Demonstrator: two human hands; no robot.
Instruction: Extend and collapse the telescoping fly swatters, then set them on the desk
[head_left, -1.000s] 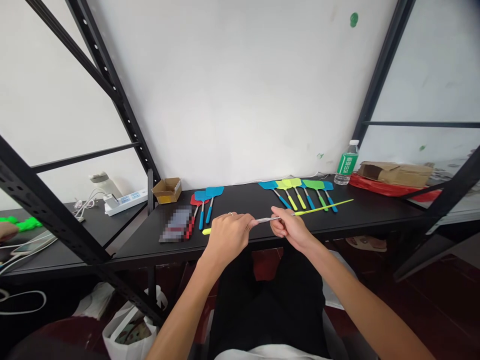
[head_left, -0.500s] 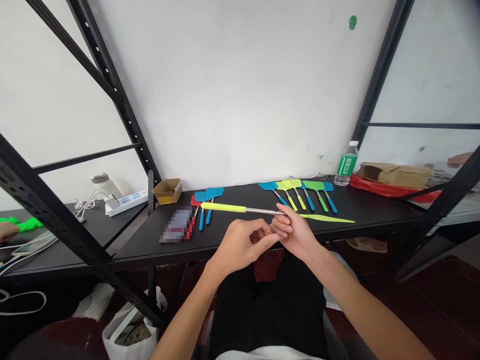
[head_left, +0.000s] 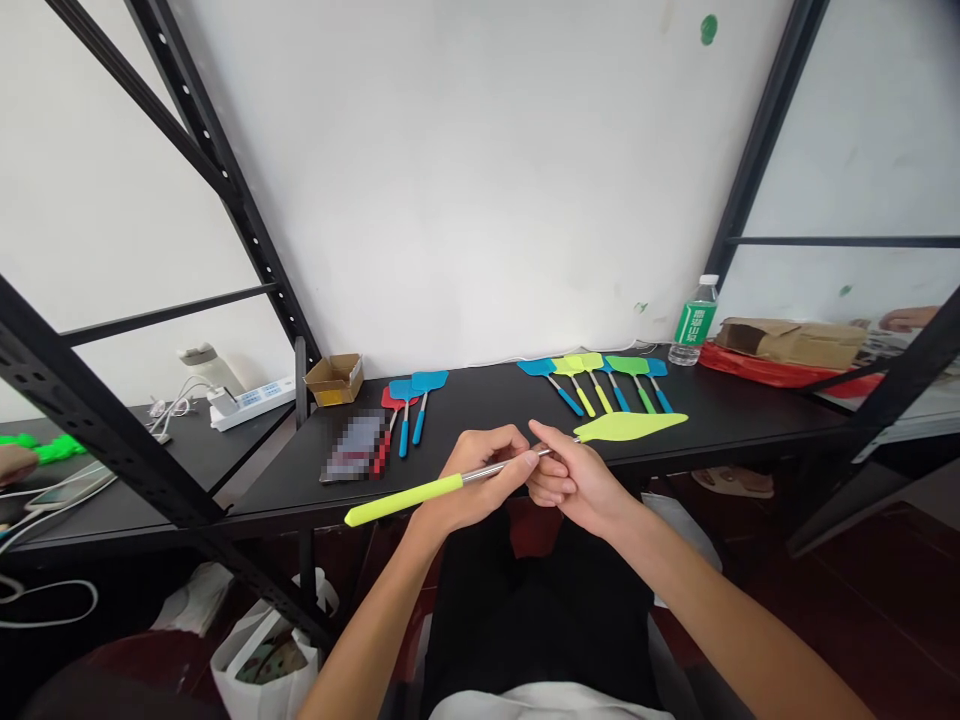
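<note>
A yellow-green telescopic fly swatter [head_left: 409, 500] lies aslant across both hands, its grip pointing down to the left and its flat head out to the right. My left hand [head_left: 487, 470] is closed on the metal rod, the thumb pressed along it. Close beside it, my right hand [head_left: 574, 475] has its fingers curled round the rod near the head. Beyond my hands, several blue, yellow and green fly swatters [head_left: 615, 382] lie fanned out on the black table [head_left: 480, 400]. Two blue fly swatters [head_left: 421, 400] and a red one [head_left: 394, 402] lie to the left.
An open cardboard box [head_left: 334, 380] and a blurred-out flat item [head_left: 354, 445] are on the left. A water bottle [head_left: 694, 320] stands at the back right, near a carton [head_left: 787, 345] on red plastic. Black shelf posts [head_left: 225, 150] flank the table. Another person's hand [head_left: 15, 463] shows far left.
The swatter has swung so its grip dropped toward me and its head turned to show more of its face. My left hand has closed on the rod.
</note>
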